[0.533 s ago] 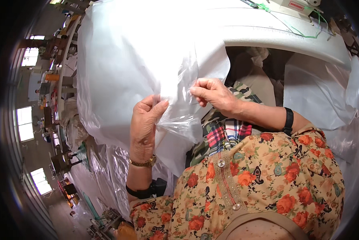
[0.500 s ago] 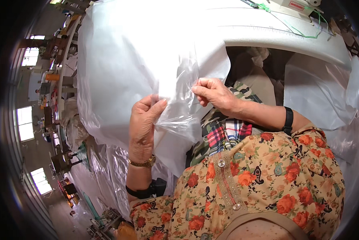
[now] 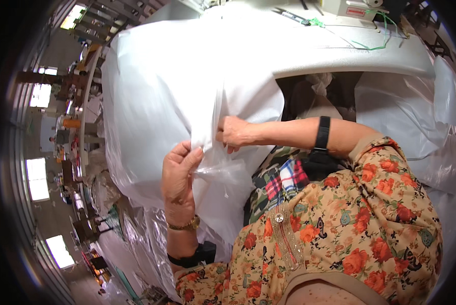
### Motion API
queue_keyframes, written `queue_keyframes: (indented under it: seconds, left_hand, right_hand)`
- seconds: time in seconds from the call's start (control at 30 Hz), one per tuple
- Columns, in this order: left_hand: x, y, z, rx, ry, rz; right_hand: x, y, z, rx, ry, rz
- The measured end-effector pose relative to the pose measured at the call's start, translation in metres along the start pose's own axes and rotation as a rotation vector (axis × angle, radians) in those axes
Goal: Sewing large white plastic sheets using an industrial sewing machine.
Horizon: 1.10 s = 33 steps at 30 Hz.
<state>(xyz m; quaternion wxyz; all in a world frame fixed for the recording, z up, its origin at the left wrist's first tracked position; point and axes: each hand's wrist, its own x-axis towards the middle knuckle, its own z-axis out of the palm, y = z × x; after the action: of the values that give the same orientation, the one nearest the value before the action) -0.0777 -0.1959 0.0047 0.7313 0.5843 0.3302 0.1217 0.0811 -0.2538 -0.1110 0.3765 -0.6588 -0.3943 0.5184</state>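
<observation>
Both hands are on a large sheet of white woven material point(image 3: 152, 107) with a clear plastic film point(image 3: 223, 175) along its near part. My left hand point(image 3: 181, 170) pinches the edge of the sheet between thumb and fingers, and gathered film hangs beside the thumb. Close to its right, my right hand point(image 3: 233, 133) has its fingers curled against the film and the upright fold of the sheet. Its fingertips are partly hidden and a little blurred. The sheet runs up over the white table point(image 3: 329, 48) under a bright glare and drapes down towards my lap.
Small thread snips point(image 3: 291, 16) lie at the table's far side, near green thread point(image 3: 378, 47) and a pale machine base point(image 3: 357, 9). More translucent plastic point(image 3: 395, 122) hangs at the right. Crumpled film point(image 3: 152, 229) lies at the lower left, beyond which is a cluttered workroom.
My right hand has moved left and slightly down, closer to the left hand. The left hand is slightly lower, still pinching. The view has shifted a little.
</observation>
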Motion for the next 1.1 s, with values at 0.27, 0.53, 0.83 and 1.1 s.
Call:
queue_keyframes:
  seconds: [0.27, 0.53, 0.83, 1.1]
  left_hand:
    - [-0.001, 0.006, 0.008, 0.124, -0.037, 0.104]
    - [-0.01, -0.004, 0.011, 0.309, -0.045, 0.25]
    - [-0.024, -0.032, 0.019, 0.187, -0.064, 0.153]
    - [-0.028, -0.034, 0.018, 0.175, -0.068, 0.112]
  right_hand:
    - [0.002, -0.03, 0.004, 0.163, 0.027, -0.291]
    - [0.025, -0.008, 0.015, -0.161, 0.247, -0.851]
    - [-0.085, 0.0, -0.051, 0.166, 0.522, -0.606]
    - [-0.115, -0.003, 0.001, -0.424, 0.327, -0.98]
